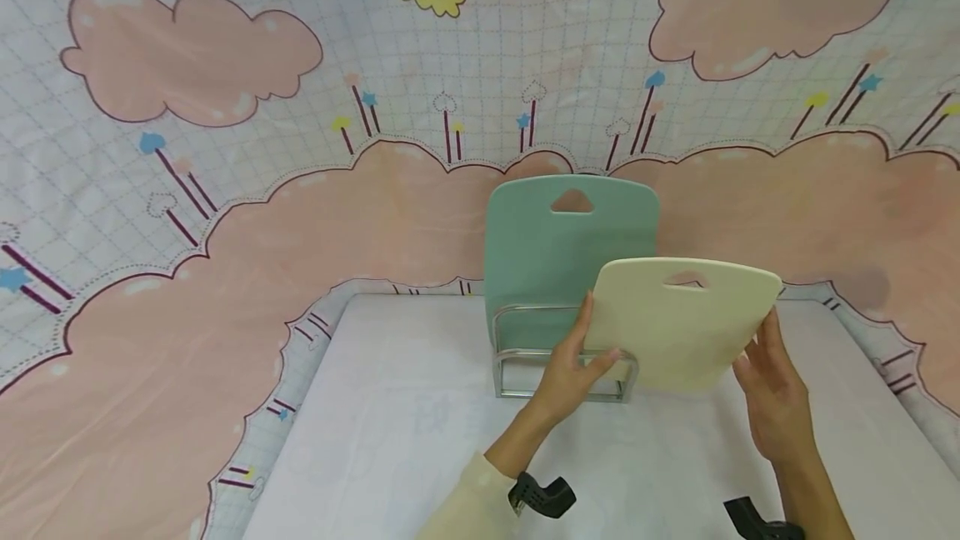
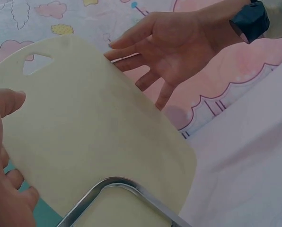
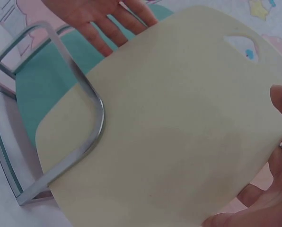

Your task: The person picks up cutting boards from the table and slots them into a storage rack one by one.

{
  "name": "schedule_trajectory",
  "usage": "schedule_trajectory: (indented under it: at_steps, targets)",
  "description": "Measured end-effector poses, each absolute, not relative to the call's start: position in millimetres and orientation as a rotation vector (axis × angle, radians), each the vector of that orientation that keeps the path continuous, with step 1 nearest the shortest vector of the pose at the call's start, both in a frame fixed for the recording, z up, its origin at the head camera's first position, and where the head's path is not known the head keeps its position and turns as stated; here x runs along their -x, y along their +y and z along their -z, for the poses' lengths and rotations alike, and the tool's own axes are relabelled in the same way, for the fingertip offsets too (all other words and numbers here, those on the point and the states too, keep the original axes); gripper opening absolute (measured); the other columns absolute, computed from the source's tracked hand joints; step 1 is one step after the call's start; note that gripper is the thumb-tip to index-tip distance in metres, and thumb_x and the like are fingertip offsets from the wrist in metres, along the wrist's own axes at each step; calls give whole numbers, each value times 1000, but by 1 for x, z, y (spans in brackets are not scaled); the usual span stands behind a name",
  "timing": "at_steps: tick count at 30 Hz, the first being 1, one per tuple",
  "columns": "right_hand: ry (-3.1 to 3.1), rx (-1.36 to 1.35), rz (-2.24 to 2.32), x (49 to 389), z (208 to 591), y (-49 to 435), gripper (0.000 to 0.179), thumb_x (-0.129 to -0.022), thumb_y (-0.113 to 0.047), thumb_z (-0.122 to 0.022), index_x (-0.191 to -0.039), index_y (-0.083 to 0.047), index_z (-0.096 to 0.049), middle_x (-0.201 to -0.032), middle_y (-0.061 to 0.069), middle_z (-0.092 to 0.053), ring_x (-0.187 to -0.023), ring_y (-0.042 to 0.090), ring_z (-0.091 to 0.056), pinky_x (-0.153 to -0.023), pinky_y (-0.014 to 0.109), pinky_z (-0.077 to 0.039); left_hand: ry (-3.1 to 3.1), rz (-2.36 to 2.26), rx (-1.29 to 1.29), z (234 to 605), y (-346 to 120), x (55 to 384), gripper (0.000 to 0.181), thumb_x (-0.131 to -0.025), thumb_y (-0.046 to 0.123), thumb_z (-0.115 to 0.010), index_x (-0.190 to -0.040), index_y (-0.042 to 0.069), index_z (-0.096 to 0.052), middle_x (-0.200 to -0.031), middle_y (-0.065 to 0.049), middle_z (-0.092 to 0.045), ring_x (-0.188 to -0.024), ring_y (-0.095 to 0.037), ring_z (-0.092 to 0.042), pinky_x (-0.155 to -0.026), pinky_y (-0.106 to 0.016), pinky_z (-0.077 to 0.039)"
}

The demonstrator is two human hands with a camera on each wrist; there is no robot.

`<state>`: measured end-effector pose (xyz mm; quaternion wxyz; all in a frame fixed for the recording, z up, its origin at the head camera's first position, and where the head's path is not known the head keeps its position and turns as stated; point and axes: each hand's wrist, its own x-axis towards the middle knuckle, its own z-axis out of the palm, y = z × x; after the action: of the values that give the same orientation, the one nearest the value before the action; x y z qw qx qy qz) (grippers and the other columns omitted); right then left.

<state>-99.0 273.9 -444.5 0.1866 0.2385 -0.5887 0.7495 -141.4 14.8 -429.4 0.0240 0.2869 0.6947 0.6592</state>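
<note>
A cream cutting board (image 1: 675,332) leans to the right, its lower left corner behind the front metal loop of a wire rack (image 1: 517,395). My left hand (image 1: 562,377) touches the board's left edge with extended fingers, its thumb apart from them in front. At the opposite edge is my right hand (image 1: 776,398), palm turned inward; in the left wrist view its straight fingertips meet that edge. A green cutting board (image 1: 540,261) stands upright in the rack, partly covered by the cream one. Both boards have a handle hole near the top.
The rack stands on a white tabletop (image 1: 397,407). Behind it hangs a cloth (image 1: 420,215) printed with pink clouds and a grid. Black straps with camera mounts (image 1: 543,496) sit on the wrists.
</note>
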Motion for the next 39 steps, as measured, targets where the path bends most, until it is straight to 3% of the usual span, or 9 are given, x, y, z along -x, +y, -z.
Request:
schedule_trajectory:
  at_steps: [4, 9, 22, 28, 39]
  targets:
    - [-1667, -723, -2087, 102, 444, 271, 74, -92, 23, -32, -153, -9, -6, -160, 5, 3, -145, 27, -5, -109, 26, -25, 2183, -2034, -870, 431, 12, 143, 76, -97, 25, -58, -155, 12, -8, -159, -4, -8, -144, -16, -8, -114, -36, -14]
    - [-1778, -603, -2081, 100, 442, 269, 77, -93, 22, -32, -154, -18, -7, -161, 0, 0, -145, 24, -6, -110, 26, -23, 2208, -2044, -865, 444, 10, 151, 76, -97, 32, -56, -155, 21, -7, -158, 3, -7, -143, -12, -7, -114, -38, -14]
    - [-1771, -620, -2125, 103, 446, 257, 77, -93, 20, -32, -154, -19, -6, -161, -1, 2, -145, 26, -9, -110, 28, -25, 2263, -2042, -872, 441, -2, 156, 75, -98, 32, -56, -155, 24, -9, -158, 5, -10, -143, -13, -9, -115, -40, -12]
    - [-1861, -635, -2056, 106, 449, 251, 77, -94, 18, -36, -155, -19, -5, -160, -1, 4, -145, 22, -7, -106, 21, -28, 2268, -2048, -752, 441, -10, 155, 74, -98, 26, -56, -155, 27, -8, -157, 9, -9, -143, -11, -8, -114, -43, -12]
    - [-1938, -646, -2048, 108, 450, 243, 75, -96, 14, -36, -155, -20, -5, -161, 0, 2, -145, 22, -9, -107, 21, -25, 2252, -2059, -745, 414, -28, 135, 70, -99, 13, -51, -154, 7, -7, -158, -6, -6, -144, -18, -5, -114, -45, -9]
